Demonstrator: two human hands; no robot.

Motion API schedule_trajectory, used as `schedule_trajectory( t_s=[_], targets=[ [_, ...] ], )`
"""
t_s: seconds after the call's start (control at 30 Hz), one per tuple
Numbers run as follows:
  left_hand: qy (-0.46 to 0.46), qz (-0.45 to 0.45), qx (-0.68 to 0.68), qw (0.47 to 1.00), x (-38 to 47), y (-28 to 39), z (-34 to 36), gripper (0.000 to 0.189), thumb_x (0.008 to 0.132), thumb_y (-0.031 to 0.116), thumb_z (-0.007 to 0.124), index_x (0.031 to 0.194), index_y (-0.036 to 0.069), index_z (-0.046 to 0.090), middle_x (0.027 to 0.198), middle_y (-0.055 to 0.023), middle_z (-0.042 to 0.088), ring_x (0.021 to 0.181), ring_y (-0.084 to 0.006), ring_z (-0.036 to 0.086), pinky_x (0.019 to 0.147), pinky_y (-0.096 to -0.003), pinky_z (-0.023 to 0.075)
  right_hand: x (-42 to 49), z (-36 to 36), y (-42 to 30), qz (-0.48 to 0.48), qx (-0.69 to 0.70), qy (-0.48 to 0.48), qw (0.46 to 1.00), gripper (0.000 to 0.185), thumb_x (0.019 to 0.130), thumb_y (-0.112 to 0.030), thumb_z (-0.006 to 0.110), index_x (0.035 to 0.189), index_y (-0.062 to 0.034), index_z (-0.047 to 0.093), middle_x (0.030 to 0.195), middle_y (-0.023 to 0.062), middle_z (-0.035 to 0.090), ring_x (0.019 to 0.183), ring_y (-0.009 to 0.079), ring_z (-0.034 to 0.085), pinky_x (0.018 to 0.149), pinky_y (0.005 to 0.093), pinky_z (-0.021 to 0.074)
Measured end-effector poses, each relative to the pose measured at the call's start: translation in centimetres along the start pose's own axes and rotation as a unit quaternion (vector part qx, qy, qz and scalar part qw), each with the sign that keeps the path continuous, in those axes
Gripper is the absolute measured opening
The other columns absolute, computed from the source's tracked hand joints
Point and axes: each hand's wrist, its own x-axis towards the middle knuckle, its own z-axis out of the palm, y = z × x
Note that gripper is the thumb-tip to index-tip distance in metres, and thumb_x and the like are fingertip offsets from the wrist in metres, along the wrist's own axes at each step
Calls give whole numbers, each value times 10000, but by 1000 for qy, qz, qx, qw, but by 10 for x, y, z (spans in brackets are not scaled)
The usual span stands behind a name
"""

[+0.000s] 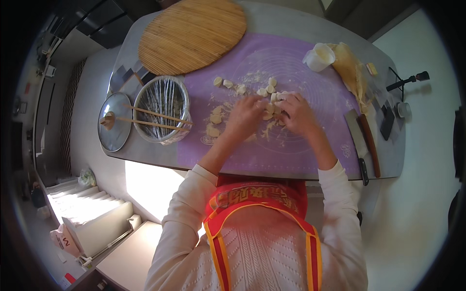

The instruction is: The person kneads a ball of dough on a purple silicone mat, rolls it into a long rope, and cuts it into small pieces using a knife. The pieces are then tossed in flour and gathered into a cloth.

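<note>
Both of my hands are over small pale dough pieces on a floured purple silicone mat [233, 154]. My left hand [244, 115] is slightly blurred, its fingertips beside the central cluster of dough pieces [270, 107]. On the cluster's other side, my right hand [297, 112] curls its fingers down against the pieces. Whether either hand grips one is hidden by the fingers. Apart from the cluster, cut dough pieces [228, 84] lie in a loose row towards the far side. A flattened-looking piece [215, 119] and another lump [212, 131] rest left of my left hand.
A plastic-wrapped bowl [160, 132] with chopsticks [156, 125] across it stands left, beside a glass lid [120, 136]. A round slatted board [193, 36] lies at the far left. Right are a white cup [319, 57], cloth [347, 69], knife [356, 132] and rolling pin [370, 145].
</note>
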Motion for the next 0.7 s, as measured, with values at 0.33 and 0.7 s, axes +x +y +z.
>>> schedule_trajectory(
  t_s=[0.33,0.7],
  targets=[
    [17,-129,89,988,31,-1,12,266,941,214,739,1176,90,724,1215,-84,669,1179,-319,604,1000,-455,461,2,14,16,79,-65,51,993,353,880,-139,756,1225,-72,719,1283,97,688,1197,332,601,1030,455,485],
    [-50,-168,-90,980,46,1,15,414,964,162,738,1357,63,655,1202,-141,681,1002,-279,691,852,-403,560,22,15,7,197,14,5,980,200,882,-157,747,1049,-71,680,1068,80,726,1043,281,655,949,443,487]
  ],
)
